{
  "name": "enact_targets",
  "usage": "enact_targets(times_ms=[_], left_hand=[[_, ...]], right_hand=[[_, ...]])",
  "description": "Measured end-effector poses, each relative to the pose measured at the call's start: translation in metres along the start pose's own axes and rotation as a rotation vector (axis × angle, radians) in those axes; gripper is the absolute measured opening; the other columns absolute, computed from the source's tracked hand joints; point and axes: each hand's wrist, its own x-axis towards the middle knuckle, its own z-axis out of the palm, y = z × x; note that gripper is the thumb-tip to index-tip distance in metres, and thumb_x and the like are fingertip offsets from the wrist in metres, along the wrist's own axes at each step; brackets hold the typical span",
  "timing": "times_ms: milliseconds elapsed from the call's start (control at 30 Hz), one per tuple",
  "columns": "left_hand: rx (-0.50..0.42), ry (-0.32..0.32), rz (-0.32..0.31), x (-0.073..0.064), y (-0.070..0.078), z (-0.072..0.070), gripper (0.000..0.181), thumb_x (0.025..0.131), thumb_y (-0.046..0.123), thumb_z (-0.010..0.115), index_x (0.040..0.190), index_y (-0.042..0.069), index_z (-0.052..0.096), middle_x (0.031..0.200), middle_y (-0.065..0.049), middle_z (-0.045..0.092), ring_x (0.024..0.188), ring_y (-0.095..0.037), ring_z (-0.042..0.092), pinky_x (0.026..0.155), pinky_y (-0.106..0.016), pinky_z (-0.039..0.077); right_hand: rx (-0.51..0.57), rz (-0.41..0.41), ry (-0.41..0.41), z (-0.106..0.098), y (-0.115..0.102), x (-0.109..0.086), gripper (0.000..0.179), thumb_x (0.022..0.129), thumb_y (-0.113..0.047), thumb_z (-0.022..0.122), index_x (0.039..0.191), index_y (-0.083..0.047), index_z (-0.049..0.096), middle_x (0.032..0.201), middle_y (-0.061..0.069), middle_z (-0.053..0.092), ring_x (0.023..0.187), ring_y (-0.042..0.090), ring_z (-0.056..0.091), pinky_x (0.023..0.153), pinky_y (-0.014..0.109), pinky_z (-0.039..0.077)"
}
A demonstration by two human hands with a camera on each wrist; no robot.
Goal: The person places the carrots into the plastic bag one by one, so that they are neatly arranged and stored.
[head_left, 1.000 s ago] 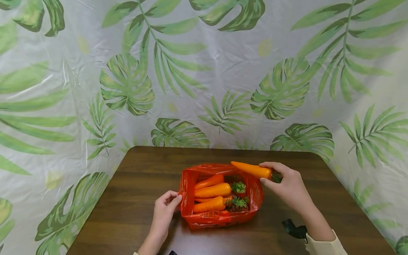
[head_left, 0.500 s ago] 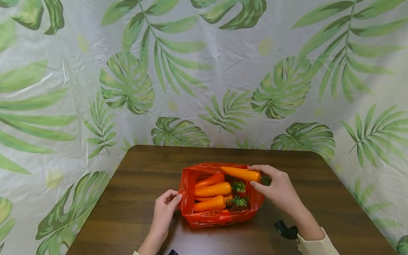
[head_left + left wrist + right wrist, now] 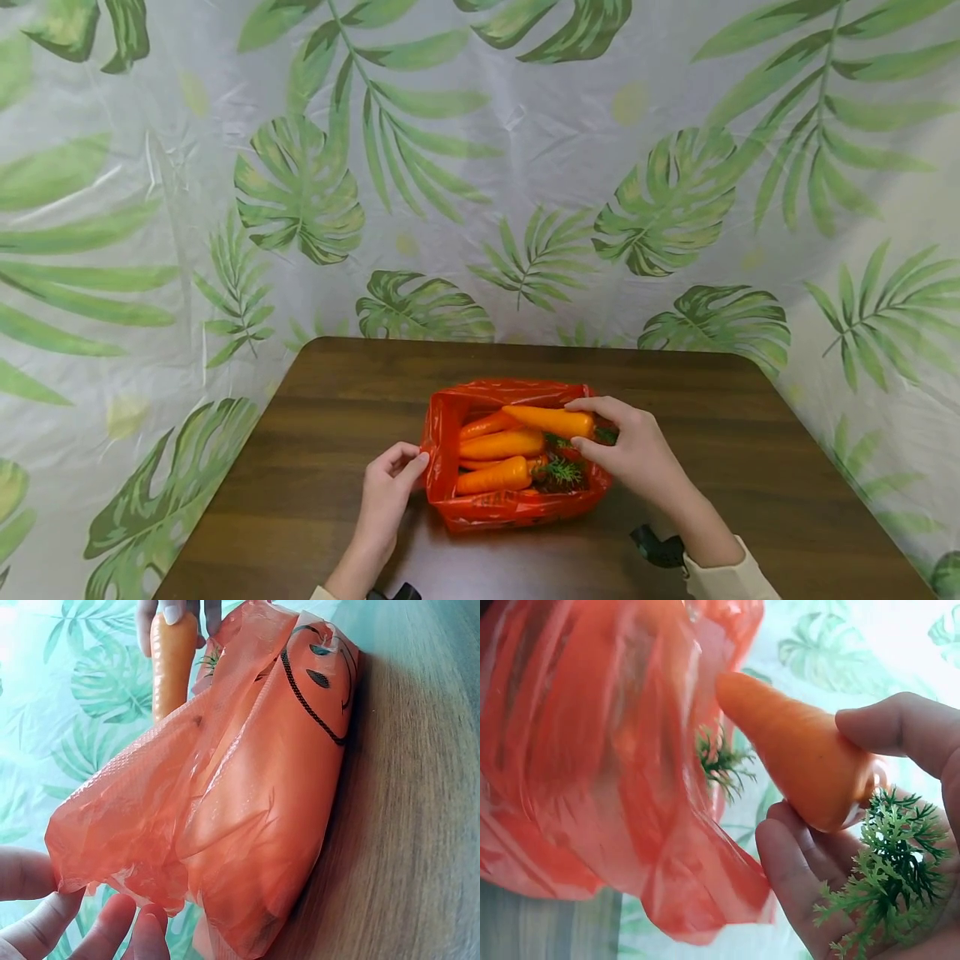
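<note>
A red plastic bag (image 3: 517, 512) stands on the table with its mouth spread wide, several carrots (image 3: 495, 476) lying inside. At the bag's left side, my left hand (image 3: 387, 492) pinches the rim between thumb and fingers; the left wrist view shows the thin plastic (image 3: 127, 802) drawn out from the fingertips. My right hand (image 3: 630, 446) grips one carrot (image 3: 551, 420) near its leafy end, above the right part of the bag's opening. Its tip points left, over the other carrots. In the right wrist view green leaves (image 3: 900, 862) of this carrot hang by the palm.
The brown wooden table (image 3: 315, 467) surrounds the bag. Behind it hangs a pale sheet (image 3: 450, 167) printed with green leaves. A black smiling-face print (image 3: 319, 675) shows on the bag's side. More leafy tops (image 3: 561, 472) lie at the right inside the bag.
My right hand has moved left and lower with the carrot, from beyond the bag's right rim to over its opening. My left hand stays at the left rim.
</note>
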Motion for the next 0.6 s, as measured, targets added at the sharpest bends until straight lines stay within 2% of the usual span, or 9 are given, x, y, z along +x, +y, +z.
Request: enact_targets(times_ms=[200,367,600], left_hand=[[-0.009,-0.007,0.004,0.0,-0.001,0.0,0.022,0.096,0.012,0.069,0.103,-0.008,0.066,0.091,-0.013,0.066,0.078,-0.02,0.065,0.075,-0.035,0.059],[-0.005,-0.004,-0.001,-0.001,0.0,0.0,0.022,0.095,0.013,0.07,0.102,-0.008,0.066,0.091,-0.014,0.065,0.078,-0.021,0.065,0.076,-0.036,0.059],[-0.004,-0.001,0.005,0.0,0.001,0.0,0.021,0.095,0.012,0.07,0.101,-0.008,0.066,0.091,-0.014,0.066,0.079,-0.021,0.064,0.076,-0.036,0.059]], right_hand=[[0.019,-0.037,-0.033,0.01,-0.002,0.0,0.043,0.083,-0.019,0.085,0.122,-0.031,0.069,0.117,-0.018,0.066,0.102,0.006,0.063,0.083,0.038,0.054],[0.043,-0.025,-0.065,0.017,-0.004,0.0,0.042,0.083,-0.017,0.085,0.121,-0.03,0.07,0.115,-0.018,0.067,0.097,0.006,0.063,0.082,0.035,0.054],[0.035,-0.035,-0.079,0.025,-0.004,0.0,0.043,0.083,-0.017,0.085,0.12,-0.032,0.07,0.115,-0.021,0.066,0.103,0.003,0.062,0.086,0.037,0.054]])
